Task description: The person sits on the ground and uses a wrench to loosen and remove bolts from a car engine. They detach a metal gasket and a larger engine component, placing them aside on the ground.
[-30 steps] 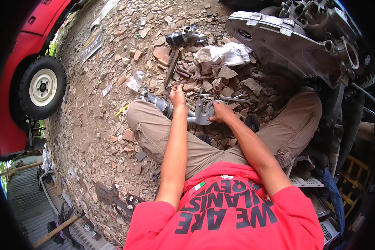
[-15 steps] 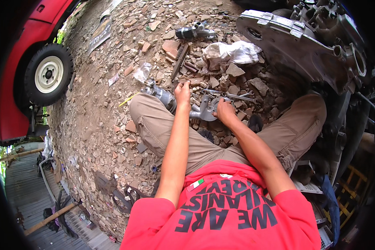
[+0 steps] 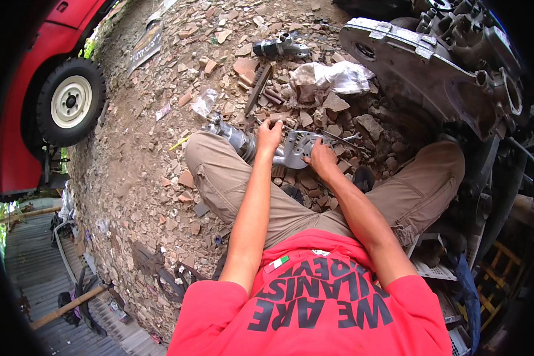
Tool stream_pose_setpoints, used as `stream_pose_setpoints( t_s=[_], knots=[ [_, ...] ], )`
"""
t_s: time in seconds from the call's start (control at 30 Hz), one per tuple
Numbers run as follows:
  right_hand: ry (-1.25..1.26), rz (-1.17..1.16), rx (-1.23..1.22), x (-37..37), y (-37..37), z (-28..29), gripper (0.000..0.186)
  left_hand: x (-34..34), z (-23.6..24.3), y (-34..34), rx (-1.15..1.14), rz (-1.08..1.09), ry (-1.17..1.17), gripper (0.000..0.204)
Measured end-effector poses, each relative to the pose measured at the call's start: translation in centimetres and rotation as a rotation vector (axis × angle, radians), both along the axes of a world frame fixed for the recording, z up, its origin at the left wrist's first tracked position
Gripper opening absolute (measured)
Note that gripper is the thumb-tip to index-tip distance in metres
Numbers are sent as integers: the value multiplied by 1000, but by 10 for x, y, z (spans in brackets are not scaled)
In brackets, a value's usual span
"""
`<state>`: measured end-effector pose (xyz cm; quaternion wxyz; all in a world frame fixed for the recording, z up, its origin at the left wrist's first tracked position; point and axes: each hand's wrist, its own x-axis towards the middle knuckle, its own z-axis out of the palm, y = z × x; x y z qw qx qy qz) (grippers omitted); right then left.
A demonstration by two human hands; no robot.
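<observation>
A grey cast-metal housing (image 3: 295, 149) with a rounded, openwork face lies between my bent legs. My right hand (image 3: 323, 158) grips its right edge, fingers curled over the rim. My left hand (image 3: 269, 137) is closed in a pinch just above the housing's left side; what sits between its fingertips is too small to name. Beside my left knee lies a cylindrical metal motor-like part (image 3: 236, 138), partly behind my left wrist. A wrench (image 3: 351, 137) rests on the rubble just past my right hand.
Broken tile rubble (image 3: 178, 172) covers the ground. Ahead lie a wire brush (image 3: 258, 89), a white cloth-like bundle (image 3: 332, 78) and a black cylindrical part (image 3: 279, 47). A large metal cover (image 3: 409, 65) and engine parts stand at right; a red vehicle's wheel (image 3: 71, 102) is at left.
My left hand has moved slightly right, toward the housing. The housing has turned, so its openwork face now shows more. My right hand remains on its edge.
</observation>
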<state>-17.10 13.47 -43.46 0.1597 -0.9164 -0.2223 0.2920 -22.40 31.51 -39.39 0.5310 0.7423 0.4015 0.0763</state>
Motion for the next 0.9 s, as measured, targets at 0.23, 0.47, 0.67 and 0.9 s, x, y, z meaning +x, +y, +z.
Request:
stream_pose_setpoints(
  t_s=[0.23, 0.47, 0.67, 0.9],
  knots=[
    [-154, 149, 9, 8, 0, -2, 77, 2, -86, -53, 77, -612, 905, 90],
    [166, -69, -60, 13, 4, 7, 99, -14, -66, -47, 42, -684, 880, 98],
    [-73, 378, 37, 26, -11, 3, 107, -9, -69, -40, 12, -699, 864, 95],
    [108, 39, 19, 29, -7, 15, 90, -10, -88, -32, -20, -680, 765, 86]
  ],
)
